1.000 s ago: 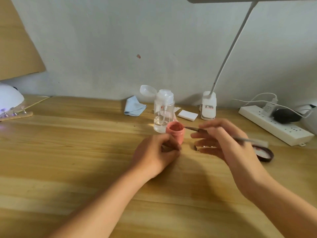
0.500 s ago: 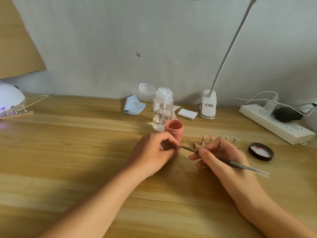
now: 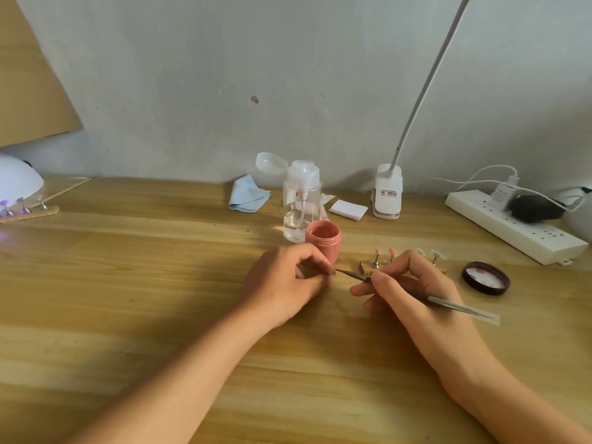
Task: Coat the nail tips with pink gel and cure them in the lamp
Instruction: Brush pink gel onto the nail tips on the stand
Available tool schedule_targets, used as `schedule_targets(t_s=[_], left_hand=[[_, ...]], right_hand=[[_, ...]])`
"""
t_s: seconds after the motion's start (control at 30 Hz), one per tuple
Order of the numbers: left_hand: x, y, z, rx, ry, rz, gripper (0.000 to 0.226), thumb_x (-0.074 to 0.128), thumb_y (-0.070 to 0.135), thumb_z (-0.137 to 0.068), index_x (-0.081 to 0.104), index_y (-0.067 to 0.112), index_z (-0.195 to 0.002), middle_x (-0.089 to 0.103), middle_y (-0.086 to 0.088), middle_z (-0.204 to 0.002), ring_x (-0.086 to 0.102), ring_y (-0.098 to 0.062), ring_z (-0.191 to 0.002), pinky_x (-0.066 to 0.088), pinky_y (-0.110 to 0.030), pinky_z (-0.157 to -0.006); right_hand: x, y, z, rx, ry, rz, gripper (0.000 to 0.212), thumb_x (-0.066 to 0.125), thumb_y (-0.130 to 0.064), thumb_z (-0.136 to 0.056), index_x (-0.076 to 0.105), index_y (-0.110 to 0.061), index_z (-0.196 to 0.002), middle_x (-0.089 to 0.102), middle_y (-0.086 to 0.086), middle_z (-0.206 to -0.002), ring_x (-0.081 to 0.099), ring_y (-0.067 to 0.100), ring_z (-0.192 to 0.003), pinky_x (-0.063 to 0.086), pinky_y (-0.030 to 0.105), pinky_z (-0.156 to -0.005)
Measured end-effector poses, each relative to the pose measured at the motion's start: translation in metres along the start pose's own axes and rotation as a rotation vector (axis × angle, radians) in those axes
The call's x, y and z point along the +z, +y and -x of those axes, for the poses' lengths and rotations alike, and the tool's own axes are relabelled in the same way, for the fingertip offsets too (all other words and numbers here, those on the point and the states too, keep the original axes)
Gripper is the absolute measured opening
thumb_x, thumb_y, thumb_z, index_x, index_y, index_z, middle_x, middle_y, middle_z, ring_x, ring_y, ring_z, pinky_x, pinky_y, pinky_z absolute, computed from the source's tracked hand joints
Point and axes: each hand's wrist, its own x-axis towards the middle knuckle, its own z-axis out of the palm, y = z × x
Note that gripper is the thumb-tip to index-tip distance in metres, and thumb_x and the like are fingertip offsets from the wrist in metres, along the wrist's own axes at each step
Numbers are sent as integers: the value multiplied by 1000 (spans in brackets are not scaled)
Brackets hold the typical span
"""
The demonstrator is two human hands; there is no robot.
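While the right hand [image 3: 413, 293] pinches a thin brush [image 3: 416, 292] between thumb and fingers, its tip reaches the left hand [image 3: 285, 283], whose fingers are curled together on something too small to make out. Just behind the left hand, the open pink gel jar [image 3: 322, 240] stands mid-tabletop. A wooden holder [image 3: 366, 267] with nail tips sits behind the right hand. The curing lamp [image 3: 17, 184] glows at the tabletop's far left edge.
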Motion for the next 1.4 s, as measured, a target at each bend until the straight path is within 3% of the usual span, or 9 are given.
schedule_targets(t_s=[0.5, 0.87, 0.93, 1.03, 1.1, 1.23, 1.3, 1.4], left_hand=[[0, 0, 1, 13, -9, -6, 13, 78, 29, -80, 71, 40, -76, 54, 21, -49, 46, 1, -47, 31, -20, -52], [-3, 2, 2, 24, -20, -20, 16, 78, 29, -81, 69, 41, -74, 53, 22, -49, 46, 1, -47, 28, -15, -49], [-3, 3, 3, 28, -29, -17, 17, 78, 28, -81, 69, 40, -74, 57, 25, -54, 48, 4, -50, 29, -13, -49], [-4, 4, 2, 26, -37, -22, 17, 77, 28, -82, 69, 41, -74, 63, 32, -67, 53, 11, -60, 31, -11, -55], [-3, 5, 2, 25, -32, -36, 20, 76, 28, -82, 67, 43, -71, 65, 32, -71, 54, 12, -62, 34, -13, -59], [-2, 5, 0, 25, -20, -60, 29, 75, 27, -80, 63, 48, -65, 67, 29, -77, 53, 13, -63, 37, -17, -63], [-1, 5, 0, 14, -14, -48, 30, 75, 27, -80, 63, 50, -65, 66, 30, -77, 53, 12, -62, 37, -18, -63], [0, 5, 1, 9, -14, -34, 29, 74, 27, -81, 63, 49, -67, 62, 33, -71, 53, 11, -60, 35, -18, -60]], right_hand=[[0, -1, 1, -14, -26, 30, 11, 57, 1, -94, 52, 8, -86, 76, 8, -74, 67, 8, -62, 49, 11, -59], [2, -4, 4, -37, -33, 124, 6, 61, 6, -89, 57, 3, -87, 76, 6, -76, 69, 3, -69, 51, 13, -65], [3, -5, 5, -83, 7, 113, 7, 61, 6, -89, 56, 2, -87, 74, 9, -74, 67, 6, -65, 51, 17, -62], [2, -11, 7, -215, 109, 102, 10, 63, 3, -89, 56, -5, -88, 63, 17, -70, 59, 28, -63, 48, 39, -61], [1, -18, 5, -250, 117, 108, 10, 66, -3, -87, 62, -11, -90, 64, 15, -74, 59, 31, -68, 49, 41, -64], [6, -35, -15, -132, 54, 99, 17, 59, -8, -91, 73, -18, -92, 75, 1, -82, 67, 8, -69, 55, 21, -63], [8, -41, -37, -64, 57, 185, 17, 55, -8, -90, 69, -17, -88, 75, 1, -75, 59, 9, -57, 50, 26, -54], [12, -45, -69, 39, 31, 371, 3, 59, -18, -86, 61, -19, -85, 74, -4, -70, 52, 9, -55, 43, 30, -53]])
